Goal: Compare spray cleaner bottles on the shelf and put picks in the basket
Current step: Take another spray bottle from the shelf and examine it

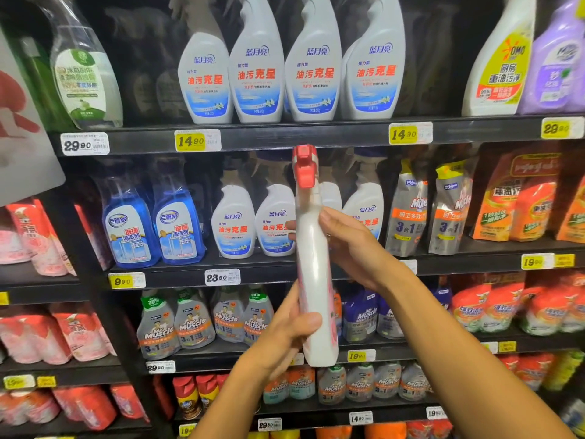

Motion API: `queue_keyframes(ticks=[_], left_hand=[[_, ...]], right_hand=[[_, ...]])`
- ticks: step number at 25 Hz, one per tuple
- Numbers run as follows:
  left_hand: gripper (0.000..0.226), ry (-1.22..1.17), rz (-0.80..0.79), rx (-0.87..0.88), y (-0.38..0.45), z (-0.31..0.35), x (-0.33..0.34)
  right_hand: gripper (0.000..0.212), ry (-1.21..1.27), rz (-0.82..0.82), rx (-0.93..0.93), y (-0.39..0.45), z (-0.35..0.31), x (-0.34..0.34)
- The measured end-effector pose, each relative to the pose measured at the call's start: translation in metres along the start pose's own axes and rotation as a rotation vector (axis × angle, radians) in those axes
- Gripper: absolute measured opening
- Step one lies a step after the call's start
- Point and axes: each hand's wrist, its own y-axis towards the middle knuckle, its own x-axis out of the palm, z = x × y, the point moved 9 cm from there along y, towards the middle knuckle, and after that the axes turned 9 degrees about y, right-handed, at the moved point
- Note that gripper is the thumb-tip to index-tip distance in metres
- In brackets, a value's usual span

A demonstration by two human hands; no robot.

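Observation:
I hold a white spray bottle (315, 264) with a red trigger head upright in front of the shelves, seen edge-on. My left hand (285, 337) grips its lower part, thumb across the near side. My right hand (351, 245) wraps round its upper body just below the neck. Behind it stand rows of white spray cleaner bottles with red lettering, one row on the top shelf (285, 77) and another on the middle shelf (253, 223). No basket is in view.
Blue glass-cleaner sprays (155, 226) stand at middle left. Grey Mr Muscle bottles (190, 324) fill the shelf below. Orange refill pouches (522, 204) are on the right, a yellow-labelled spray (500, 68) at top right. Price tags line the black shelf edges (285, 137).

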Motion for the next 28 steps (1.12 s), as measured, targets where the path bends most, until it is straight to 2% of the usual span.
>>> queue_keyframes(ticks=[2,4,6,10,12,14,19,21,24,28], left_hand=[[0.112,-0.213,-0.198,-0.017,-0.002,0.003,0.016],[0.099,-0.436,-0.347,-0.019,-0.009,0.011,0.023],[0.081,-0.514,-0.302,-0.040,-0.011,0.011,0.014],[0.078,-0.260,0.067,-0.010,-0.010,0.011,-0.027],[0.062,-0.082,0.164,0.081,-0.014,0.027,-0.038],[0.051,-0.003,0.188,0.127,-0.018,0.038,-0.043],[0.052,0.069,0.226,0.139,-0.027,0.045,-0.065],[0.050,0.198,0.292,0.175,-0.026,0.054,-0.077],[0.050,0.491,0.413,0.182,-0.020,0.067,-0.099],[0.059,0.717,0.478,0.268,-0.015,0.082,-0.117]], right_hand=[[0.030,-0.002,-0.001,0.027,0.000,-0.003,0.005],[0.023,-0.062,0.063,-0.007,0.000,-0.014,0.006],[0.015,-0.151,0.133,-0.056,0.000,-0.028,0.008],[0.024,-0.288,0.276,-0.191,-0.001,-0.048,0.016],[0.028,-0.347,0.349,-0.232,0.000,-0.056,0.017],[0.031,-0.325,0.348,-0.207,0.004,-0.055,0.019],[0.030,-0.251,0.149,-0.122,0.012,-0.040,0.032],[0.031,-0.246,0.046,-0.171,0.009,-0.043,0.039],[0.042,-0.379,-0.081,-0.295,-0.001,-0.047,0.056],[0.059,-0.441,-0.135,-0.350,-0.014,-0.037,0.072]])
